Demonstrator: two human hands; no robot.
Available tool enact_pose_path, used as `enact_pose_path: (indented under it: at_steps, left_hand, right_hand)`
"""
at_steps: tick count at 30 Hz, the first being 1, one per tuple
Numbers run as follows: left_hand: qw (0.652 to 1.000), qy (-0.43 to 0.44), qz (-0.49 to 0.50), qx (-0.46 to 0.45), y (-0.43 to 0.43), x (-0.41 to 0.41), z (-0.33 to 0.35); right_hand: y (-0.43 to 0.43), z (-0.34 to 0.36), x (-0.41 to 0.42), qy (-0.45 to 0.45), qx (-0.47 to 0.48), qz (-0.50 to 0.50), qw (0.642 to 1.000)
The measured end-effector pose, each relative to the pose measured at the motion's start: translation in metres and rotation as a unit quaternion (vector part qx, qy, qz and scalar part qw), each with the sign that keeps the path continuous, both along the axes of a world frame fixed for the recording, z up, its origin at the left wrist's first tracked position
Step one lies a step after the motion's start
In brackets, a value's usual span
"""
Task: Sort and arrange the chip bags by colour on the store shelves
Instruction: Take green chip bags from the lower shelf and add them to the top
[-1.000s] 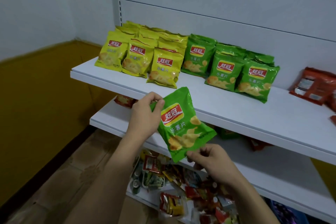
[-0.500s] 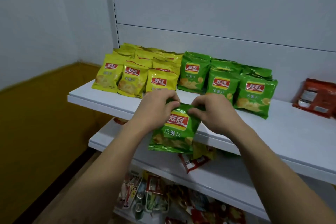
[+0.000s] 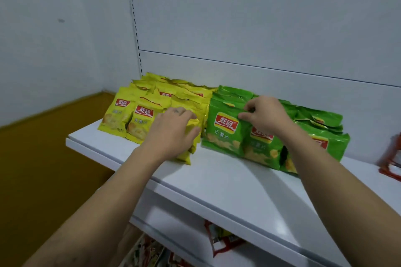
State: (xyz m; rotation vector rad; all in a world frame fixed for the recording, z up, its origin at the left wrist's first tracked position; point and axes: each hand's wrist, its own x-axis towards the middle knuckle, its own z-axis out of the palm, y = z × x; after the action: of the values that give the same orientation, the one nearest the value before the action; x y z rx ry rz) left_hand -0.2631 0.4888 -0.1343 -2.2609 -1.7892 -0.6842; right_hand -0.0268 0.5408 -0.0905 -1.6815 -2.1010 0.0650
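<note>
On the upper white shelf (image 3: pixel 217 180) a group of yellow chip bags (image 3: pixel 121 115) stands at the left, and a row of green chip bags (image 3: pixel 325 136) stands right beside it. My right hand (image 3: pixel 267 115) pinches the top edge of the front-left green chip bag (image 3: pixel 223 134), which stands upright at the left end of the green row. My left hand (image 3: pixel 173 130) lies over the rightmost front yellow chip bag (image 3: pixel 186 154), fingers curled over its right edge. That hand hides most of the yellow bag.
A red bag (image 3: pixel 390 165) lies at the shelf's right edge, blurred. On the lower shelf (image 3: pixel 173 223) lies another red packet (image 3: pixel 223 243), with mixed snacks (image 3: pixel 147 253) below. A grey back panel stands behind the bags and a yellow wall (image 3: pixel 43 158) is at the left.
The green bag that both hands held at the shelf's front edge now stands at the left end of the green row. My left hand has moved onto the yellow bags. The view has tilted up.
</note>
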Motion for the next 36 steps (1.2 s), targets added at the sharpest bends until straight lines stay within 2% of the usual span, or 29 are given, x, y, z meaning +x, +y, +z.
enact_pose_path:
  at_steps: [4,10,15,23,27,33,36]
  left_hand:
    - [1.0,0.019,0.013,0.006,0.006,0.005,0.005]
    - [0.999,0.037,0.033,-0.005,0.008,0.012,0.005]
    - [0.999,0.041,0.03,0.009,0.008,0.019,0.007]
    - [0.998,0.053,0.033,0.014,0.001,0.015,0.001]
    - [0.998,0.052,0.033,0.006,-0.01,0.006,-0.003]
    - [0.999,0.024,0.031,0.028,-0.044,-0.022,-0.018]
    - [1.0,0.005,0.025,0.015,-0.071,-0.045,-0.035]
  right_hand:
    - [0.029,-0.008,-0.004,-0.009,0.0,-0.005,1.0]
    - [0.049,-0.006,-0.009,-0.129,0.061,-0.021,0.99]
    - [0.058,-0.009,-0.009,-0.175,0.086,-0.026,0.98]
    - [0.043,-0.003,-0.005,-0.11,0.1,-0.011,0.989]
    - [0.015,-0.002,-0.01,-0.067,0.107,0.048,0.991]
    - [-0.05,-0.027,-0.058,-0.115,0.113,0.119,0.98]
    - [-0.085,-0.051,-0.087,-0.099,0.106,0.162,0.976]
